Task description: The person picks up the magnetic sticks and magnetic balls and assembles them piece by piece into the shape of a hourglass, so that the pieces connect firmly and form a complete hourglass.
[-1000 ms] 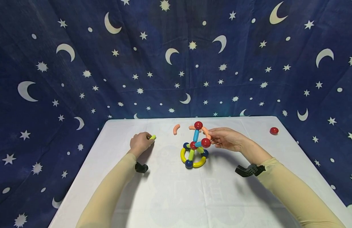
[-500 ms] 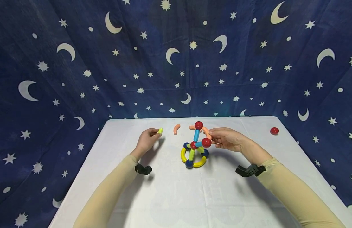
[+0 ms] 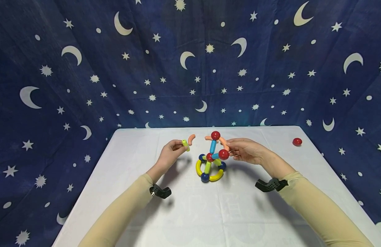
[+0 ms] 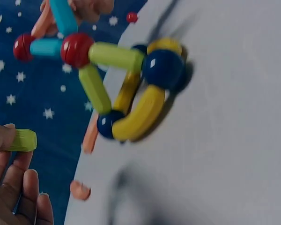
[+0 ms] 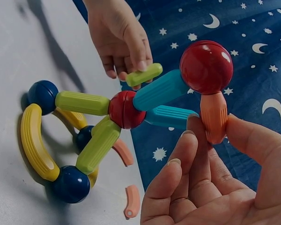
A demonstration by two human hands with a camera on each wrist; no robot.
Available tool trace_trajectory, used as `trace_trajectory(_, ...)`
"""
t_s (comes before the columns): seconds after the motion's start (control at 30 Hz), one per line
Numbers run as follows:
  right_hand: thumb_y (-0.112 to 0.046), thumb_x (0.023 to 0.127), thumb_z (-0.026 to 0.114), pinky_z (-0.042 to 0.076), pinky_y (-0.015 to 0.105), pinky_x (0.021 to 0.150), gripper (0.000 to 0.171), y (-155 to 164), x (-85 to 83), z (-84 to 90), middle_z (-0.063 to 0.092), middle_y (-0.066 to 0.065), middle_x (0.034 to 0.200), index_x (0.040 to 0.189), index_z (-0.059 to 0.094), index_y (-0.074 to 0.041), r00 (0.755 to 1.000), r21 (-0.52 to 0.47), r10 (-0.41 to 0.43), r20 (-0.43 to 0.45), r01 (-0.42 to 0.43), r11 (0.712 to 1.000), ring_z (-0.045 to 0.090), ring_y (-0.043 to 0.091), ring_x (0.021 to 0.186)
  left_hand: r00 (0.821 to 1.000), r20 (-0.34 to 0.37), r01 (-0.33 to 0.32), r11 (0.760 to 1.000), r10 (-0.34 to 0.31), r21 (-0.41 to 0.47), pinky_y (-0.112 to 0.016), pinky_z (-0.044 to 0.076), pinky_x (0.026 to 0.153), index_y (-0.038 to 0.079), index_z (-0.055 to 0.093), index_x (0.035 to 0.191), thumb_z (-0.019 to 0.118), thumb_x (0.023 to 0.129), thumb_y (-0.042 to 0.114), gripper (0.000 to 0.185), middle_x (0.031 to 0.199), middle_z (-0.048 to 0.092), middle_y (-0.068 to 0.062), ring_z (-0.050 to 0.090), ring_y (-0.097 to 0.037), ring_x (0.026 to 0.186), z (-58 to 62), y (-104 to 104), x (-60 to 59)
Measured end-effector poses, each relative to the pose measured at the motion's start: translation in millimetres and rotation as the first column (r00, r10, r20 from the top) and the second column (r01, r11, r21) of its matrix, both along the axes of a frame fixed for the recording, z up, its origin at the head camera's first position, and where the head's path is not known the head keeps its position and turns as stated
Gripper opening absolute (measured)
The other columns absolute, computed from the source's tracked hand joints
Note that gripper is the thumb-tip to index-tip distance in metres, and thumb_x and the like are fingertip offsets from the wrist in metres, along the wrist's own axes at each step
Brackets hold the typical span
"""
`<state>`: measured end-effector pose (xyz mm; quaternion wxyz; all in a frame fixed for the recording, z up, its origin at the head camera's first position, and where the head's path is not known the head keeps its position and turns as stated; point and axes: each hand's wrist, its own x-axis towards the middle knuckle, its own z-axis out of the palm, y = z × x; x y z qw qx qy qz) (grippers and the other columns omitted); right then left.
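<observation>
Above white table [image 3: 184, 212], left hand [image 3: 169, 156] pinches short green rod [image 3: 186, 145] by its end, just left of toy frame [image 3: 211, 160]. Rod looks light, stiff, smooth plastic; grip mid-barrel likely surer. Right hand [image 3: 246, 151] steadies frame, fingers curled round orange curved piece [image 5: 213, 117] under red ball [image 5: 206, 66]. Joints probably pop apart under hard push. Loose orange curve [image 3: 191, 139] lies behind rod; spare red ball [image 3: 297, 141] well apart, right.

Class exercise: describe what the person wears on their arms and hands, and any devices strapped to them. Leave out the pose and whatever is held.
Both arms are covered by close-fitting, pale beige sleeves ending at the wrists. The left hand and right hand are bare, with no gloves or rings visible. A small black device sits under each wrist: left wrist device, right wrist device. No cables show.
</observation>
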<state>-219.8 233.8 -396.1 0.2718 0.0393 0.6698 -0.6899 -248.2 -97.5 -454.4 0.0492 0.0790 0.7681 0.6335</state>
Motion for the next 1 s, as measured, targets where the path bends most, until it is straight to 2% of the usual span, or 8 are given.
trace_trajectory(0.2,-0.024,0.101,0.065,0.053,0.029,0.081,0.036,0.5,0.0,-0.2,0.069,0.004,0.097,0.13,0.058,-0.003,1.0,0.001,0.0,0.004,0.0,1.0,0.063,0.019,0.09,0.998,-0.011,0.054,0.998,-0.054,0.018,-0.043,0.048,0.098,0.008,0.068,0.117,0.08,0.091,0.026,0.033,0.107,0.073,-0.005,0.066,-0.02,0.105,5.8,14.4,10.5)
trace_trajectory(0.53,-0.025,0.101,0.065,0.054,0.029,0.081,0.047,0.5,-1.3,-0.5,0.069,0.004,0.096,0.137,0.053,0.003,1.0,-0.006,0.012,0.0,-0.012,1.0,0.063,0.018,0.089,0.993,-0.008,0.118,0.992,-0.118,0.044,-0.039,0.051,0.098,0.005,0.065,0.122,0.078,0.093,0.024,0.037,0.113,0.07,-0.007,0.065,-0.02,0.108,14.5,39.5,27.0)
trace_trajectory(0.73,-0.025,0.102,0.065,0.054,0.029,0.08,0.04,0.9,-1.6,-0.9,0.069,0.004,0.096,0.133,0.057,-0.001,1.0,-0.009,0.014,0.0,-0.014,1.0,0.062,0.018,0.089,0.988,-0.028,0.153,0.986,-0.151,0.06,-0.035,0.052,0.095,0.006,0.066,0.121,0.078,0.093,0.023,0.035,0.112,0.07,-0.007,0.065,-0.02,0.106,13.8,51.2,30.3)
trace_trajectory(1.0,-0.026,0.101,0.065,0.054,0.029,0.083,0.051,0.9,-0.3,0.4,0.069,0.003,0.097,0.14,0.051,0.004,1.0,-0.007,0.023,-0.003,-0.023,1.0,0.062,0.018,0.089,0.987,-0.036,0.157,0.987,-0.155,0.045,-0.029,0.053,0.084,0.007,0.068,0.12,0.077,0.093,0.024,0.032,0.108,0.07,-0.005,0.063,-0.02,0.099,9.6,59.4,32.1)
